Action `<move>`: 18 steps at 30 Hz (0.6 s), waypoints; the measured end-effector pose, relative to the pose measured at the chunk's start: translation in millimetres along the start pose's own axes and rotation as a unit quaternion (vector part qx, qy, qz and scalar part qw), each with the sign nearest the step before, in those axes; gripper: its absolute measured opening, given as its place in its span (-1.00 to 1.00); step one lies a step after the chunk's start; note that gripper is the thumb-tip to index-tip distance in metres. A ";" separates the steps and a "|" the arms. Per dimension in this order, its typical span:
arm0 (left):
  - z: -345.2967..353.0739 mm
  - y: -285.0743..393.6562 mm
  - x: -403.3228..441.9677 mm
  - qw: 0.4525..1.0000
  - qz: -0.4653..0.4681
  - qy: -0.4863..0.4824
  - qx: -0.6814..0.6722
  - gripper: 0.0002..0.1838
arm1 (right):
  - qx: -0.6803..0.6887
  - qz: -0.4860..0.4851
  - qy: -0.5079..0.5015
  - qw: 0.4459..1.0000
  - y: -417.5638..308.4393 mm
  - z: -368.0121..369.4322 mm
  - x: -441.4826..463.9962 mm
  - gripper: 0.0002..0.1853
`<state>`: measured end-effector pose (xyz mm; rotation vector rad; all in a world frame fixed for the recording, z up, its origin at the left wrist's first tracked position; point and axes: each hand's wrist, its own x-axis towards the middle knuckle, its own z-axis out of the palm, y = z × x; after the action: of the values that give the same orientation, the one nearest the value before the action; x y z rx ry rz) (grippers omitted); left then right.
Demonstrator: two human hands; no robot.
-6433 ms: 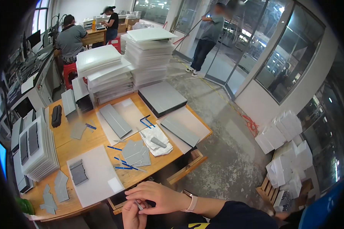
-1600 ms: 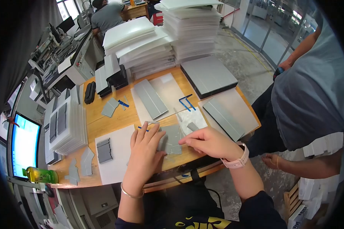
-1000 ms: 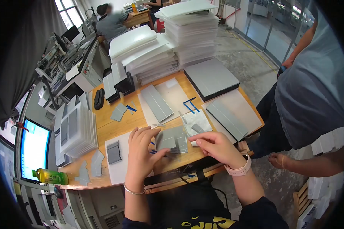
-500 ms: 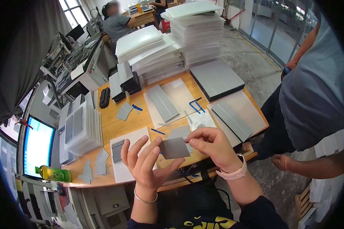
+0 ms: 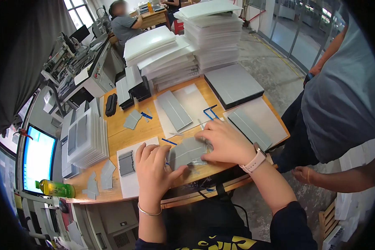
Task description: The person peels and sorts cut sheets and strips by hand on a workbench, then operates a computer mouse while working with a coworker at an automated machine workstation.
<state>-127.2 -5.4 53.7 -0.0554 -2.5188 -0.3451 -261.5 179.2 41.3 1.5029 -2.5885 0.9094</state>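
Observation:
Thin grey sheets (image 5: 186,152) lie in an overlapping group near the table's front edge, between my two hands. My left hand (image 5: 157,167) is at their left side, fingers apart, holding nothing. From the right, my right hand (image 5: 224,143) reaches over the sheets, thumb and fingertips down at their right edge; its fingers are spread with nothing visible between them. A blue strip (image 5: 169,142) lies just behind the sheets. Left of my left hand, a dark grey piece (image 5: 126,163) rests on a white board (image 5: 131,186).
A person (image 5: 333,100) stands at the right table edge. Tall stacks of white sheets (image 5: 212,37) stand at the back beside a grey slab (image 5: 234,85). A green bottle (image 5: 56,188) sits at the left front corner, near a lit monitor (image 5: 39,160).
The small grey sheet that my right hand held raised is no longer in the air. My right hand has come down onto the group of sheets, and my left hand has lowered slightly.

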 end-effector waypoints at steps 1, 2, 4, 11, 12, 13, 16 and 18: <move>0.6 -0.2 -0.9 1.000 -0.002 -0.005 0.002 -0.42 | -0.009 -0.003 -0.019 1.000 0.6 1.0 2.6 -0.55; 1.3 -0.9 -1.3 1.000 -0.003 -0.009 0.002 -0.41 | -0.017 -0.006 -0.038 0.999 1.2 1.3 4.7 -0.54; 2.1 -2.4 -1.9 1.000 -0.006 -0.018 0.001 -0.41 | -0.007 0.003 -0.057 0.998 2.6 0.7 8.4 -0.55; 3.7 -3.3 2.2 0.999 -0.008 -0.034 -0.005 -0.38 | 0.005 -0.004 -0.065 0.998 2.0 0.0 10.5 -0.56; 3.5 -2.8 2.8 0.999 -0.010 -0.036 -0.006 -0.38 | 0.007 -0.005 -0.056 0.998 1.1 -0.6 9.8 -0.56; 3.6 -2.3 3.9 0.999 -0.012 -0.035 -0.006 -0.38 | 0.008 -0.008 -0.046 0.999 0.1 -1.5 8.7 -0.56; 8.1 -0.2 6.1 0.999 -0.007 -0.037 -0.026 -0.41 | 0.016 -0.005 -0.048 0.999 0.1 -2.2 7.0 -0.53; 14.7 -2.6 6.4 0.998 0.014 -0.045 -0.043 -0.42 | 0.016 -0.008 -0.036 0.999 -0.2 -2.9 6.8 -0.53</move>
<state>-140.9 -4.3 45.1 -0.1426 -2.5882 -0.4499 -265.8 175.2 45.7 1.5909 -2.6189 0.9152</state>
